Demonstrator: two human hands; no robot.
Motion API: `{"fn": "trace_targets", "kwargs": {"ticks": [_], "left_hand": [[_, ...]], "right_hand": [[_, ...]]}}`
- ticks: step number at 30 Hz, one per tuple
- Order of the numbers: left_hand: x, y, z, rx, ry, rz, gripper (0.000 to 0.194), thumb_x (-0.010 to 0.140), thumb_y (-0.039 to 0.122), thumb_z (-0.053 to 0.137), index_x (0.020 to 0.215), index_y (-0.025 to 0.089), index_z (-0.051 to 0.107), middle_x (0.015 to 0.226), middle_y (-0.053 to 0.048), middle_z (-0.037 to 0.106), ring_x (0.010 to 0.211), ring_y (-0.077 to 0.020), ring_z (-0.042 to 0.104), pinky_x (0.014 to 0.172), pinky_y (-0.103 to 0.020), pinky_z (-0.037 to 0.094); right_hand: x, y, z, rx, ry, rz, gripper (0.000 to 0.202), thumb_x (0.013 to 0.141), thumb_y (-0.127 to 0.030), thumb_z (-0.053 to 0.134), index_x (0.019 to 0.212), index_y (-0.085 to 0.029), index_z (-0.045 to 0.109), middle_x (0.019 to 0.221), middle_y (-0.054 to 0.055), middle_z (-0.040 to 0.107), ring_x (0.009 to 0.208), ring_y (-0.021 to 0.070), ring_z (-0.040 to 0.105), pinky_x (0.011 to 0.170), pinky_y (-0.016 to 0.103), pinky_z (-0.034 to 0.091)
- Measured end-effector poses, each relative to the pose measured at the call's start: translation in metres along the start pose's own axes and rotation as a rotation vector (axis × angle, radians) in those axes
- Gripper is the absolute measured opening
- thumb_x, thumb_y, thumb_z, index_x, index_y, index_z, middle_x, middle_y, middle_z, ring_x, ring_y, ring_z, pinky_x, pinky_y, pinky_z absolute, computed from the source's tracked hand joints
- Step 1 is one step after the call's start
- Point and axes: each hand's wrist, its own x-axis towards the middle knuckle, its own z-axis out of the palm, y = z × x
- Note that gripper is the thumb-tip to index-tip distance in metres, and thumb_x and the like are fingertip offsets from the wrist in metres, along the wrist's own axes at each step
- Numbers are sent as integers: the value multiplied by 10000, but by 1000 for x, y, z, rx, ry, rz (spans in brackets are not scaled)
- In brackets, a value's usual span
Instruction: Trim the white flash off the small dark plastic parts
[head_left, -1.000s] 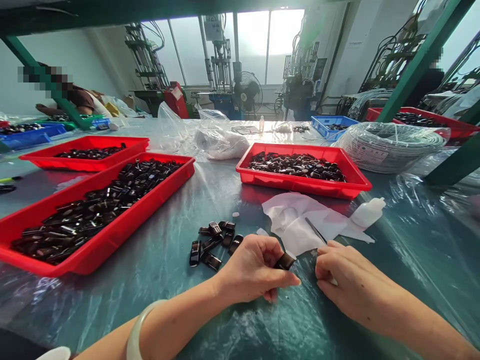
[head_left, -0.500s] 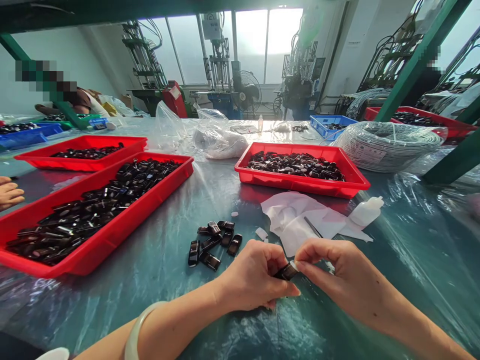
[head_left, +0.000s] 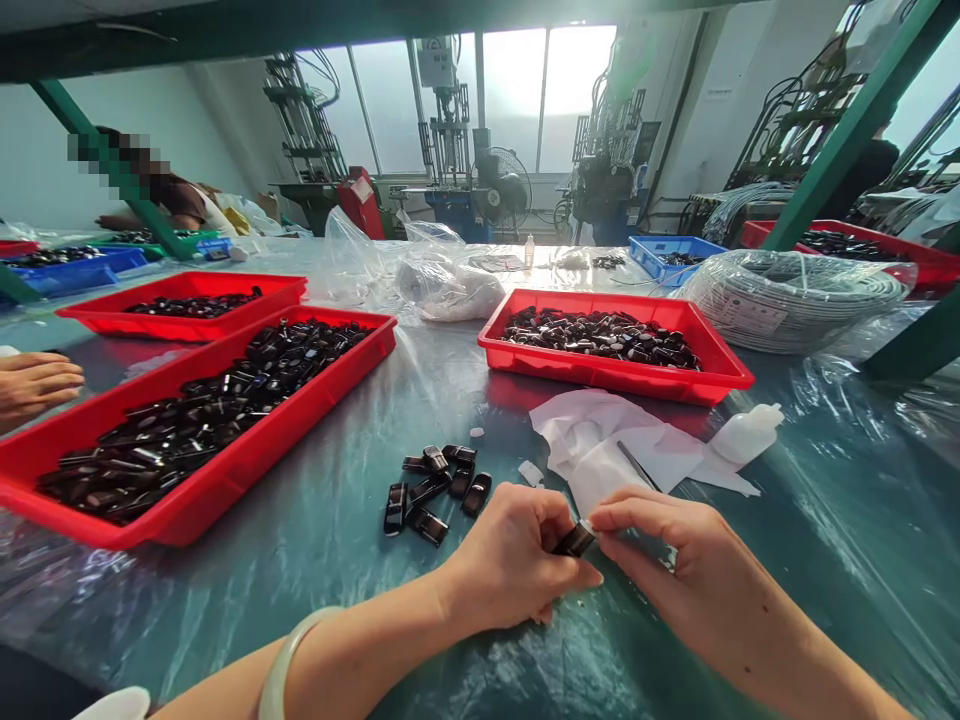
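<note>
My left hand (head_left: 517, 555) is closed around a glossy black plastic casing (head_left: 576, 540), its far end pointing up and right. At that end a small white piece (head_left: 589, 525) shows. The thumb and forefinger of my right hand (head_left: 675, 550) pinch at this white piece, right against the casing; their tips partly hide it. Just left of my hands lies a loose cluster of similar black casings (head_left: 429, 487). A white scrap (head_left: 531, 473) and a smaller white disc (head_left: 477, 433) lie beyond them.
Red trays (head_left: 300, 425) of black casings stand at left, another red tray (head_left: 615, 378) ahead. Near my right hand are white tissue (head_left: 585, 430), a thin dark tool (head_left: 636, 464) and a white bottle (head_left: 746, 433). A wrapped coil (head_left: 795, 300) sits behind; a co-worker's hand (head_left: 37, 388) rests far left.
The view has shifted slightly, so the table's contents appear further right. Less white shows at the casing's end between my fingers. More of the co-worker's hand is visible.
</note>
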Motion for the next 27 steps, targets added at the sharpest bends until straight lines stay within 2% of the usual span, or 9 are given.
{"fn": "trace_targets", "kwargs": {"ticks": [13, 21, 27], "left_hand": [[0, -2, 0, -1, 3, -2, 286, 609, 208, 639, 524, 198, 366, 395, 94, 364, 315, -93, 477, 258, -148, 314], [-1, -2, -3, -90, -94, -71, 178, 600, 202, 635, 583, 185, 459, 401, 77, 447, 308, -87, 461, 255, -144, 319], [2, 1, -5, -190, -107, -57, 244, 594, 220, 688, 570, 172, 450, 415, 68, 495, 310, -78, 476, 259, -134, 336]], "right_hand": [[-1, -1, 4, 57, -46, -11, 199, 771, -57, 460, 843, -196, 584, 889, 6, 606, 822, 145, 576, 742, 268, 439], [-1, -2, 0, 122, -40, -48, 225, 773, -55, 441, 801, -215, 597, 834, -6, 616, 760, 143, 583, 704, 256, 454], [1, -2, -2, 150, -17, -52, 215, 786, -82, 435, 811, -192, 618, 876, 28, 639, 782, 156, 597, 724, 279, 473]]}}
